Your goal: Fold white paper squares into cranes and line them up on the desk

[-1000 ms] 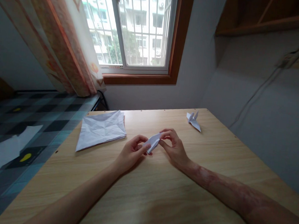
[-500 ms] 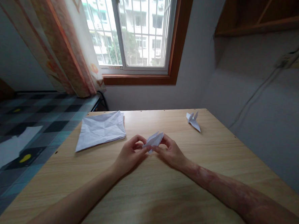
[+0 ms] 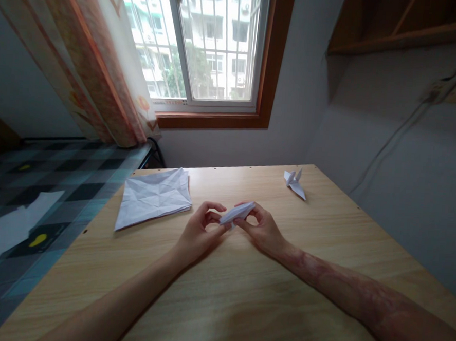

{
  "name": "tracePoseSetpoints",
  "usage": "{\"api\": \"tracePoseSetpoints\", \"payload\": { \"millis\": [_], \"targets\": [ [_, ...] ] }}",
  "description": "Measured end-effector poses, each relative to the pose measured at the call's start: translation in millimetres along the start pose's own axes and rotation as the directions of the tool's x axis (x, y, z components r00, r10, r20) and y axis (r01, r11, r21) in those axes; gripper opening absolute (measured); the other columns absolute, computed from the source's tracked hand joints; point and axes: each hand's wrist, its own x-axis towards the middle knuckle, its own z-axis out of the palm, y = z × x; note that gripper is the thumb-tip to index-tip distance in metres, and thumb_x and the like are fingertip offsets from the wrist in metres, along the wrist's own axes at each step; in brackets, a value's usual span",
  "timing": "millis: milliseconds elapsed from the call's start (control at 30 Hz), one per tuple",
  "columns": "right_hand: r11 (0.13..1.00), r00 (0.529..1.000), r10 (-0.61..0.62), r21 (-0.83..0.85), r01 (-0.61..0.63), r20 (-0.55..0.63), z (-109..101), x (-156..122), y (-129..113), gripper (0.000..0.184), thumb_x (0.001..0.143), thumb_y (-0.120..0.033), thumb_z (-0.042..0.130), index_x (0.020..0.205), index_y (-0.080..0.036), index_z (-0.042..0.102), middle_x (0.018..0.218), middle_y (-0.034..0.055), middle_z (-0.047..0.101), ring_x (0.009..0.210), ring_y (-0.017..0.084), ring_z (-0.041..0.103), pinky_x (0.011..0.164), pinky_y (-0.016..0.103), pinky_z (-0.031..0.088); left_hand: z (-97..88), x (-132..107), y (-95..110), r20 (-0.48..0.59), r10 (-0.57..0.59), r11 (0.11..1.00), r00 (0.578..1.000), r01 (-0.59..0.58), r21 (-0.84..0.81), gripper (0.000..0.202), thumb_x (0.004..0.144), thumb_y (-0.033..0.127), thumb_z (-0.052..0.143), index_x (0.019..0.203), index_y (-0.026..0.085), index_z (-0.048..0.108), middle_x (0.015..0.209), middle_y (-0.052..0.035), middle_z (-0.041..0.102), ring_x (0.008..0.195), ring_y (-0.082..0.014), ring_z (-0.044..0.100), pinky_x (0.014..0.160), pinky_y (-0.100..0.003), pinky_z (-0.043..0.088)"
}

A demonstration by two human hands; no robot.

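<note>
Both of my hands meet over the middle of the wooden table [image 3: 243, 305]. Between them is a small folded white paper piece [image 3: 238, 213], narrow and pointed, held just above the tabletop. My left hand [image 3: 200, 232] pinches its left end with thumb and fingers. My right hand [image 3: 261, 228] grips its right end, fingers curled round it. A finished white paper crane [image 3: 295, 183] stands at the far right of the table, well apart from my hands.
A stack of creased white paper sheets [image 3: 152, 197] lies at the table's far left. Left of the table is a bed with a checked cover [image 3: 37, 195] and a white sheet [image 3: 4, 231] on it. A window and curtain are behind, a wall to the right.
The folded paper has been turned and flattened between my fingers. My right hand has dropped lower and closed in on its right end. My left hand has barely moved.
</note>
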Motion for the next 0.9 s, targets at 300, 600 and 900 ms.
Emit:
{"api": "tracePoseSetpoints", "payload": {
  "millis": [300,600,900],
  "targets": [
    [1.000,1.000,-0.013,-0.004,0.013,0.022,-1,0,-2,0.024,0.097,-0.034,0.079,0.118,-0.024,0.073,0.104,0.0030,0.075,0.095,0.023,0.068,0.089,0.036,0.055,-1.5,0,2,0.161,-0.178,0.984,0.971,0.174,0.038,0.034,0.092,0.050,0.086,0.098,0.016,0.080,0.093,-0.0062,0.080,0.084,-0.0198,0.072,0.076,-0.028,0.053],
    [0.998,0.998,-0.043,-0.044,0.041,-0.045,1,-3,-3,0.055,0.094,-0.030,0.083,0.145,-0.035,0.062,0.121,0.0025,0.070,0.093,0.020,0.070,0.091,0.038,0.060,0.2,-3,5,0.187,-0.204,0.979,0.961,0.203,0.026,0.038,0.095,0.055,0.083,0.091,0.017,0.077,0.084,-0.0048,0.080,0.076,-0.0190,0.072,0.069,-0.027,0.052],
    [0.965,0.973,-0.228,-0.146,0.219,-0.044,-3,0,-12,0.012,0.098,-0.029,0.083,0.108,-0.029,0.077,0.123,0.0070,0.070,0.119,0.027,0.068,0.104,0.044,0.057,-0.3,-1,0,0.161,-0.221,0.975,0.962,0.224,-0.001,0.040,0.095,0.056,0.083,0.096,0.017,0.072,0.082,-0.0051,0.081,0.075,-0.0203,0.077,0.070,-0.028,0.055]
  ]
}}
